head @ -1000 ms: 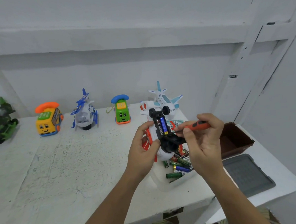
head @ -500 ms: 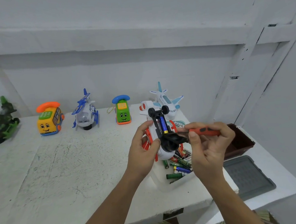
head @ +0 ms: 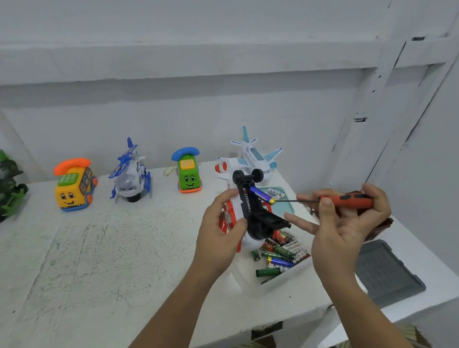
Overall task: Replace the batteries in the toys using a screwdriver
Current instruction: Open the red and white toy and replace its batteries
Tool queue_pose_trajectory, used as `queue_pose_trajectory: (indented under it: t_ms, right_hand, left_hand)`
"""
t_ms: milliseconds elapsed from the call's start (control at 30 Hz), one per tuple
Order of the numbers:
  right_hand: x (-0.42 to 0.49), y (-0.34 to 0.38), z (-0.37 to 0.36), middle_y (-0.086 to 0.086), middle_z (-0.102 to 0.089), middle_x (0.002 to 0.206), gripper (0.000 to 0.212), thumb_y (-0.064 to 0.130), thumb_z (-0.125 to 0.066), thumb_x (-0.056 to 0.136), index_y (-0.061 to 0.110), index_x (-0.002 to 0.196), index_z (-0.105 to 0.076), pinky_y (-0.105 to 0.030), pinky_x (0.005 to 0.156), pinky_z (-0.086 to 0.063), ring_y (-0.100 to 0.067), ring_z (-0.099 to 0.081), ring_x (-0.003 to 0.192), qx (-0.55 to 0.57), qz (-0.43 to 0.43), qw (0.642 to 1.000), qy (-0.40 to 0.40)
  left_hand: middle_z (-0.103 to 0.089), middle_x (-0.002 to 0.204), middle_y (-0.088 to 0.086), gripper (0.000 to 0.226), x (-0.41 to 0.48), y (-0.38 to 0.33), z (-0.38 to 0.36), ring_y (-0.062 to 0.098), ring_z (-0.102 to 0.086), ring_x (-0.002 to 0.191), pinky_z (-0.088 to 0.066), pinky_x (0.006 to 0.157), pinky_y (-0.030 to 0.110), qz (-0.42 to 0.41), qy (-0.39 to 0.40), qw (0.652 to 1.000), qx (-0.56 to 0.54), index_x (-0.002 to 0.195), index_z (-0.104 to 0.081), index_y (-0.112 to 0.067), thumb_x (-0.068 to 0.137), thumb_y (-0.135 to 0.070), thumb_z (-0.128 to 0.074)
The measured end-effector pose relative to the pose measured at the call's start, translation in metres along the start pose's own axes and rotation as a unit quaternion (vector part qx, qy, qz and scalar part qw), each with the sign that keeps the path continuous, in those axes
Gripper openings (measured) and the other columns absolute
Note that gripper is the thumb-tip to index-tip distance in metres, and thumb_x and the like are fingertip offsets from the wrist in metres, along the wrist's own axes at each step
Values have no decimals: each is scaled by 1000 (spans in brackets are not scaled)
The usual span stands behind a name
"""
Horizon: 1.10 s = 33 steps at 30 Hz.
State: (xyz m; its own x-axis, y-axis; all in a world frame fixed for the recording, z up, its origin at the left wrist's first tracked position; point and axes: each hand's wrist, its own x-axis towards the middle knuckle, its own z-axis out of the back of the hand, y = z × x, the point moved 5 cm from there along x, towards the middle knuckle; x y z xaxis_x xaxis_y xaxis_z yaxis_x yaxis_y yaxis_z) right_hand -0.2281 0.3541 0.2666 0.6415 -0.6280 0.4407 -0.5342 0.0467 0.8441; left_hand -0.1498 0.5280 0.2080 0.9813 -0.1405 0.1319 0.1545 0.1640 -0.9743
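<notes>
Blue battery (head: 261,194) now tilts out of the toy (head: 250,214) gripped by the left hand (head: 217,231), levered by the screwdriver (head: 346,201) pinched in the right hand (head: 340,227), so it looks nearly free.

Left of the hands: bare worktop (head: 92,271), open down to its near edge.
Between the hands: the screwdriver (head: 346,201) in the right hand (head: 345,224) bridges the gap to the toy (head: 250,214) gripped by the left hand (head: 220,239).
Below the hands: battery tub (head: 247,281), directly under the toy.
Behind the hands: white airplane (head: 257,157) close; green phone toy (head: 188,172), blue helicopter (head: 130,177) and yellow phone toy (head: 74,186) lined along the back wall (head: 162,124), gaps between.
Right of the hands: brown box (head: 380,228), grey lid (head: 386,273), side wall (head: 447,181) near.
</notes>
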Motion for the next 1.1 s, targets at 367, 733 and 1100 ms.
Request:
queue_pose_trajectory:
  t_ms: [367, 733, 1100]
  right_hand:
    - [19, -58, 26, -23, -58, 106, 62, -11, -44, 94, 30, 137, -26, -43, 59, -60, -35, -70, 87, 142, -358, 916, -116]
    - [46, -2, -47, -11, -68, 102, 47, 3, -53, 98, 38, 122, -33, -37, 69, -61, -22, -73, 82, -99, -44, 979, 175]
    - [48, 0, -67, 4, -66, 98, 47, 11, -54, 98, 49, 114, -32, -32, 81, -60, -12, -72, 83, -184, 54, 947, 259]
  left_hand:
    - [-57, 120, -20, 53, -2, -6, 0, -16, -56, 97, -46, 77, 3, -12, 32, 999, -18, 121, -52, -44, 92, -1, -58]
    - [-56, 114, -24, 50, -4, -9, 4, -3, -59, 101, -52, 70, 10, 12, 31, 997, -68, 120, -50, -46, 95, -3, -57]
    - [-60, 104, -31, 53, 0, -7, 8, -4, -62, 98, -59, 78, 26, 31, 32, 995, -88, 118, -51, -52, 95, -4, -57]
